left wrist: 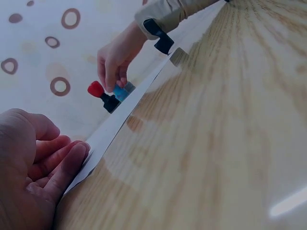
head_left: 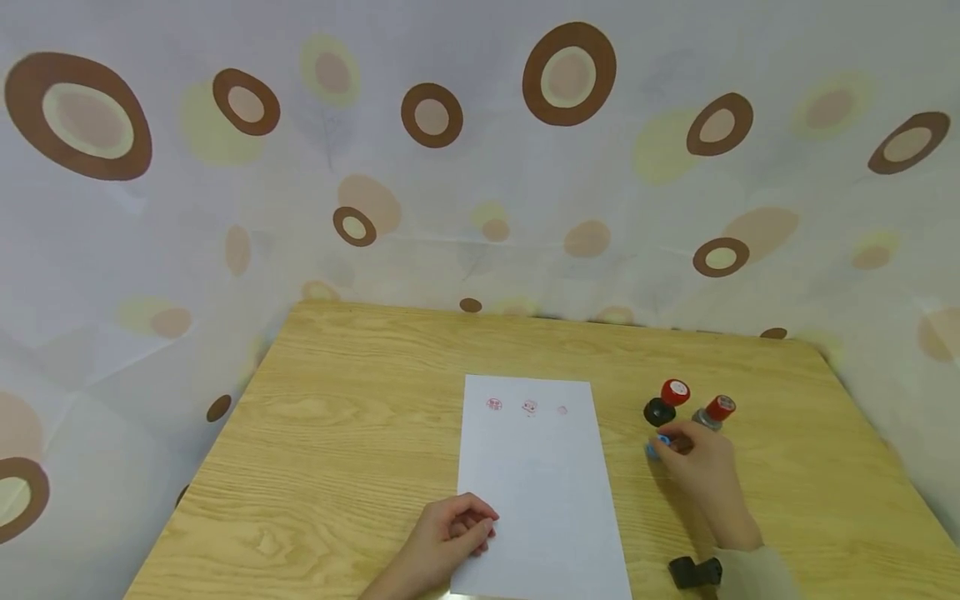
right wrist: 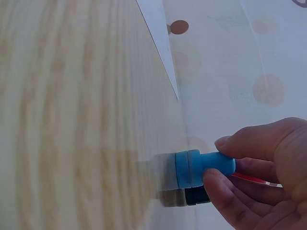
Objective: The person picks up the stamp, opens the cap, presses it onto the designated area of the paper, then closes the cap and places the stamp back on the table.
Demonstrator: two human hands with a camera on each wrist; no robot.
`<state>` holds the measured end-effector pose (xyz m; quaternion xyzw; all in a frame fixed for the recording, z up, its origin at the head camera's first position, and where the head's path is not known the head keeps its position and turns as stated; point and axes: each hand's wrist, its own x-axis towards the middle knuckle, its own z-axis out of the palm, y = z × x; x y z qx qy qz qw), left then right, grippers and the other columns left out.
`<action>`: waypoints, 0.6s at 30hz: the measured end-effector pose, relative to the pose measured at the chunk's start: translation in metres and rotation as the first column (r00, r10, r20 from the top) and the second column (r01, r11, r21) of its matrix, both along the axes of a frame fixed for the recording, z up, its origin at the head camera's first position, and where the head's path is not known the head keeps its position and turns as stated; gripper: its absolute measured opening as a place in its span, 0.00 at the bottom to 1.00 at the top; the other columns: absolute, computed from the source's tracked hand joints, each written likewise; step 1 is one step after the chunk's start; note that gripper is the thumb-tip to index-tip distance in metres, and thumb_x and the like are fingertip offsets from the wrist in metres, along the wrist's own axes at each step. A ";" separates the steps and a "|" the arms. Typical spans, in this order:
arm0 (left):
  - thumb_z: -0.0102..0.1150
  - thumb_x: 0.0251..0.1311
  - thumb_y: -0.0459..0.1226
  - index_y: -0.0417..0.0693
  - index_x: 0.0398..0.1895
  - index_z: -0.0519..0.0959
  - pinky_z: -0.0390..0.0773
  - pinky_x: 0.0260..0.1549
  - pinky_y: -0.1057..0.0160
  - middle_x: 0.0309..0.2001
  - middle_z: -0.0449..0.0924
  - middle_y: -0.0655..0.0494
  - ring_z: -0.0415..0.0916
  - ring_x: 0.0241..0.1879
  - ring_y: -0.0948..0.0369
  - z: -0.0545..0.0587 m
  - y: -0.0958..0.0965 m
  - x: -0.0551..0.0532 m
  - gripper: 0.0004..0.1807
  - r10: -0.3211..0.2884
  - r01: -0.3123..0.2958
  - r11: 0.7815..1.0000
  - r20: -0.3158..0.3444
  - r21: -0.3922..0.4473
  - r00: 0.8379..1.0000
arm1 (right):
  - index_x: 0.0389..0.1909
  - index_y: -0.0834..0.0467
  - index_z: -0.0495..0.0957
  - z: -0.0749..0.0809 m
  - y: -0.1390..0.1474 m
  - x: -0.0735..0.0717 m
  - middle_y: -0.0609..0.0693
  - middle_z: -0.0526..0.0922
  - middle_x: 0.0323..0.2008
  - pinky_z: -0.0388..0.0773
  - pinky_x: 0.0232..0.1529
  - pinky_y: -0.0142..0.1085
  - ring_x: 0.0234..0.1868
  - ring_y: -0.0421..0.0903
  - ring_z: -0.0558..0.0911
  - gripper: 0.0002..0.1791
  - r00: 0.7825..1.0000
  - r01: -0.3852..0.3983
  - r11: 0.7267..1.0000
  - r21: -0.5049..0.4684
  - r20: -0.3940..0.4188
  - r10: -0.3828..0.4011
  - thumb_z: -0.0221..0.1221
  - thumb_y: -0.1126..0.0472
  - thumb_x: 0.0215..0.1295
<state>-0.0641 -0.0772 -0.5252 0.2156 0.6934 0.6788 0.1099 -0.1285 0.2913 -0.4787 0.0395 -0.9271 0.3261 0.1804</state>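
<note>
My right hand (head_left: pixel 701 467) pinches a small blue stamp (right wrist: pixel 206 167) by its narrow handle, between thumb and fingers. The stamp's wide base is right at the table surface, to the right of the paper. A white sheet of paper (head_left: pixel 536 483) lies at the middle of the table, with three small red stamp prints (head_left: pixel 529 407) in a row along its top. My left hand (head_left: pixel 453 533) rests at the sheet's lower left edge, fingers loosely bent, fingertips over the paper.
Just beyond the right hand stand a black stamp with a red top (head_left: pixel 667 402) and a grey stamp with a red top (head_left: pixel 718 410). A black strap piece (head_left: pixel 696 572) shows at the right wrist. Patterned cloth (head_left: pixel 480 167) encloses the wooden table (head_left: pixel 337 442).
</note>
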 end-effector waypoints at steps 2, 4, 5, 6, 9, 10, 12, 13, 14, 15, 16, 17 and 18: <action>0.58 0.68 0.32 0.35 0.42 0.80 0.82 0.27 0.67 0.32 0.82 0.38 0.78 0.26 0.67 0.000 0.000 0.000 0.07 -0.005 0.005 1.000 0.000 0.006 1.000 | 0.32 0.65 0.84 0.001 -0.001 0.000 0.52 0.84 0.27 0.76 0.25 0.26 0.25 0.37 0.77 0.06 1.000 0.003 1.000 0.008 0.008 -0.003 0.70 0.71 0.53; 0.58 0.68 0.32 0.35 0.42 0.80 0.82 0.27 0.67 0.32 0.82 0.38 0.78 0.26 0.66 0.000 0.000 0.000 0.07 -0.010 0.010 1.000 -0.001 0.011 1.000 | 0.33 0.65 0.83 0.003 -0.001 0.001 0.53 0.84 0.28 0.76 0.24 0.27 0.25 0.38 0.78 0.06 1.000 0.014 1.000 0.013 0.026 -0.015 0.69 0.71 0.53; 0.57 0.68 0.32 0.34 0.42 0.80 0.82 0.27 0.67 0.32 0.82 0.38 0.78 0.26 0.66 0.000 0.000 0.000 0.07 -0.012 0.012 1.000 -0.001 0.012 1.000 | 0.34 0.65 0.83 0.003 0.000 0.001 0.53 0.84 0.28 0.75 0.24 0.28 0.25 0.39 0.78 0.07 0.999 0.022 1.000 0.011 0.042 -0.022 0.69 0.71 0.54; 0.57 0.68 0.32 0.34 0.42 0.80 0.82 0.27 0.67 0.32 0.82 0.38 0.78 0.26 0.66 0.001 -0.001 0.000 0.07 -0.012 0.012 1.000 -0.004 0.011 1.000 | 0.34 0.65 0.83 0.003 0.000 0.002 0.54 0.84 0.29 0.75 0.24 0.28 0.26 0.40 0.78 0.07 0.998 0.027 1.000 0.006 0.058 -0.027 0.68 0.71 0.54; 0.57 0.68 0.32 0.35 0.42 0.80 0.82 0.27 0.66 0.32 0.82 0.38 0.78 0.26 0.66 0.001 -0.001 -0.001 0.07 -0.006 0.006 1.000 -0.008 0.008 1.000 | 0.36 0.66 0.83 0.004 0.003 0.003 0.55 0.84 0.30 0.75 0.23 0.29 0.26 0.41 0.79 0.08 0.994 0.049 0.999 -0.004 0.101 -0.049 0.67 0.70 0.55; 0.57 0.68 0.32 0.35 0.42 0.80 0.82 0.27 0.66 0.32 0.82 0.38 0.78 0.26 0.66 0.001 -0.001 -0.001 0.07 -0.003 0.003 1.000 -0.008 0.007 1.000 | 0.37 0.66 0.83 0.003 0.005 0.003 0.55 0.84 0.31 0.75 0.23 0.29 0.26 0.41 0.79 0.08 0.992 0.054 0.999 -0.007 0.114 -0.053 0.67 0.70 0.56; 0.57 0.68 0.31 0.34 0.41 0.80 0.82 0.27 0.66 0.32 0.81 0.38 0.78 0.26 0.66 0.001 -0.001 -0.002 0.07 0.004 -0.004 1.000 -0.007 0.007 1.000 | 0.37 0.66 0.83 0.003 0.006 0.004 0.56 0.84 0.31 0.75 0.22 0.29 0.26 0.41 0.79 0.08 0.991 0.057 0.998 -0.009 0.126 -0.056 0.67 0.69 0.57; 0.57 0.68 0.31 0.34 0.41 0.80 0.82 0.27 0.67 0.32 0.81 0.38 0.78 0.26 0.66 0.002 -0.001 -0.002 0.07 0.005 -0.005 1.000 -0.006 0.009 1.000 | 0.37 0.66 0.83 0.004 0.007 0.005 0.56 0.84 0.32 0.76 0.22 0.29 0.25 0.40 0.79 0.08 0.990 0.059 0.998 -0.009 0.125 -0.058 0.67 0.69 0.57; 0.57 0.68 0.31 0.34 0.41 0.80 0.82 0.27 0.66 0.32 0.81 0.38 0.78 0.26 0.66 0.002 -0.001 -0.002 0.07 0.004 -0.004 1.000 -0.005 0.011 1.000 | 0.37 0.66 0.83 0.004 0.008 0.005 0.56 0.84 0.32 0.75 0.22 0.30 0.25 0.40 0.79 0.08 0.991 0.060 0.998 -0.011 0.123 -0.058 0.67 0.69 0.57; 0.57 0.68 0.31 0.34 0.41 0.80 0.82 0.27 0.66 0.32 0.81 0.38 0.78 0.26 0.67 0.002 -0.001 -0.002 0.07 0.002 -0.002 1.000 -0.005 0.011 1.000 | 0.37 0.66 0.83 0.004 0.008 0.006 0.56 0.84 0.32 0.75 0.22 0.30 0.24 0.40 0.79 0.08 0.991 0.058 0.998 -0.010 0.118 -0.057 0.67 0.69 0.57; 0.57 0.68 0.31 0.34 0.41 0.80 0.82 0.27 0.66 0.32 0.81 0.37 0.78 0.26 0.66 0.002 -0.001 -0.002 0.07 0.001 -0.001 1.000 -0.007 0.011 1.000 | 0.38 0.66 0.83 0.004 0.008 0.006 0.56 0.84 0.32 0.75 0.21 0.30 0.24 0.39 0.79 0.08 0.992 0.056 0.998 -0.010 0.111 -0.054 0.67 0.68 0.57; 0.57 0.68 0.31 0.33 0.41 0.80 0.82 0.27 0.66 0.32 0.81 0.37 0.78 0.26 0.66 0.002 -0.001 -0.002 0.07 0.001 -0.001 1.000 -0.009 0.011 1.000 | 0.39 0.66 0.83 0.005 0.008 0.007 0.57 0.84 0.33 0.76 0.21 0.30 0.24 0.38 0.79 0.09 0.994 0.052 0.999 -0.016 0.100 -0.050 0.67 0.68 0.58; 0.57 0.68 0.31 0.33 0.41 0.80 0.82 0.26 0.66 0.32 0.81 0.37 0.78 0.26 0.66 0.002 -0.002 -0.001 0.07 0.003 -0.002 1.000 -0.011 0.009 1.000 | 0.40 0.66 0.83 0.005 0.008 0.008 0.59 0.84 0.34 0.76 0.20 0.30 0.23 0.38 0.78 0.09 0.995 0.051 0.998 -0.021 0.085 -0.049 0.67 0.68 0.58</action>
